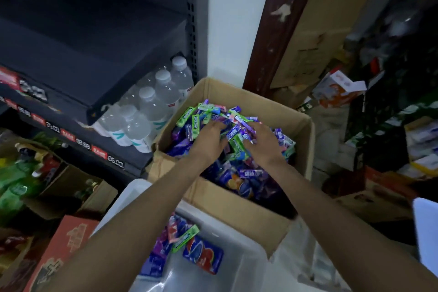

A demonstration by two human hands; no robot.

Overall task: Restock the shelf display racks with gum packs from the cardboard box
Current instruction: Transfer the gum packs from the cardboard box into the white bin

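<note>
A dim stockroom corner is seen, with a dark shelf unit [94,38] up and to the left of the hands and a white wall beyond them. Water bottles [151,106] are lined on a lower shelf, just left of the cardboard box [237,199], which stands open on the floor. A clear plastic tub [227,265] is set against the box's near wall, under the forearms, with a few packs lying in it.

Both hands are plunged into the heap of gum packs [227,114] that fills the box. The left hand [208,140] is curled down into the packs; the right hand [263,142] is closed around a bunch of them beside it, the two nearly touching.

The gathering step is judged to be in hand: packs are being scooped together, none yet carried to a rack. A firm two-handed lift is called for next, since loose slim packs could slip out. The display racks are not in view, so a turn away from the box will be needed; the tub and the orange carton [64,251] crowd the near floor.
</note>
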